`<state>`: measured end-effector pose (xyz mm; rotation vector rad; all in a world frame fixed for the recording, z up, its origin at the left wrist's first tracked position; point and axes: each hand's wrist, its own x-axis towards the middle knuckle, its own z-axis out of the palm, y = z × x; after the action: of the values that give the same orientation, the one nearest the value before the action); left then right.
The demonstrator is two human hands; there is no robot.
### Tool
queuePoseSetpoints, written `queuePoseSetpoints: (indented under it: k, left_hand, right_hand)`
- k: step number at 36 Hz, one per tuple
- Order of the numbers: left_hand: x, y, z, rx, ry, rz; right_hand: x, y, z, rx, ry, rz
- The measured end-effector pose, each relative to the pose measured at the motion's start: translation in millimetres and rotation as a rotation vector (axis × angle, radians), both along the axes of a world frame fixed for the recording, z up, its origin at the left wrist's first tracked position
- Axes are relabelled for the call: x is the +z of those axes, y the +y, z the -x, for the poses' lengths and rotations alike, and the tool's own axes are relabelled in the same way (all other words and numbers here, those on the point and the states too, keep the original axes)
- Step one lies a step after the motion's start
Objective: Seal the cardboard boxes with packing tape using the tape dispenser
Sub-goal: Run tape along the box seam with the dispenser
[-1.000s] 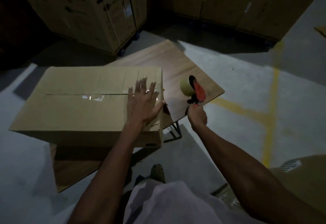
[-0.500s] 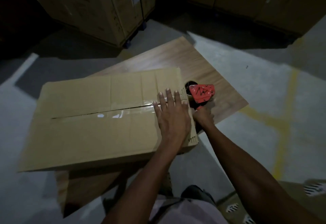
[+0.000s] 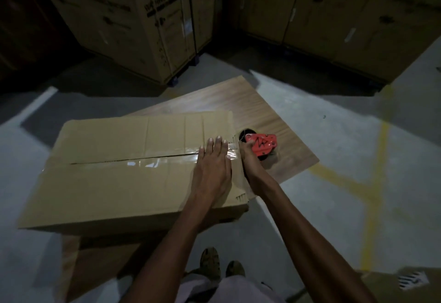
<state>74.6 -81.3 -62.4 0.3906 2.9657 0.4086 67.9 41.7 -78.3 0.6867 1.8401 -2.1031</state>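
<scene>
A brown cardboard box (image 3: 114,178) lies flat on a low wooden table (image 3: 257,107). Clear packing tape (image 3: 148,162) runs along its centre seam. My left hand (image 3: 212,166) presses flat, fingers spread, on the tape at the box's right end. My right hand (image 3: 250,159) grips the red tape dispenser (image 3: 262,146) just past the box's right edge, low against the table, with a short strip of tape stretched from it to the box top. The dispenser's roll is mostly hidden behind its red body.
Tall printed cardboard cartons (image 3: 133,21) stand close behind the table, more at the back right (image 3: 334,11). Grey concrete floor with yellow lines (image 3: 372,183) lies to the right. My feet (image 3: 219,264) stand at the table's near edge. Another carton corner (image 3: 410,281) shows bottom right.
My right hand brought the dispenser from upright, away from the box, down to the box's right edge. My left hand slid right along the seam to the box's end.
</scene>
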Motion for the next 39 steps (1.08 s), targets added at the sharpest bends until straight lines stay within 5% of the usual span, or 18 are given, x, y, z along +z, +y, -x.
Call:
queuePoseSetpoints:
  k: [8,12,18,24,29,39]
  left_hand:
    - [11.7,-2.2,-1.8,-0.023,0.012,-0.006]
    - [17.7,-28.9,-1.8,-0.033,-0.002,-0.149]
    - [24.9,-123.1,-5.0,0.152,0.02,-0.076]
    - [30.6,-198.1,-8.7,0.238,0.042,-0.035]
    - [23.8,-215.5,-6.2,0.126,0.002,0.001]
    - [21.0,-320.2,-2.7,0.252,0.041,-0.002]
  right_hand:
    - [20.6,-0.1,10.0,0.213,-0.039,-0.324]
    - [27.5,-20.2,3.4,0.394,0.16,-0.855]
    - [18.8,-31.3,-18.8,0.555,0.252,-1.408]
    - [23.0,-79.2,-7.9,0.541,0.113,-1.513]
    - [10.2,-178.1,-13.1,0.742,0.24,-1.494]
    - [19.6,-181.5,-3.3,0.485,0.072,-1.479]
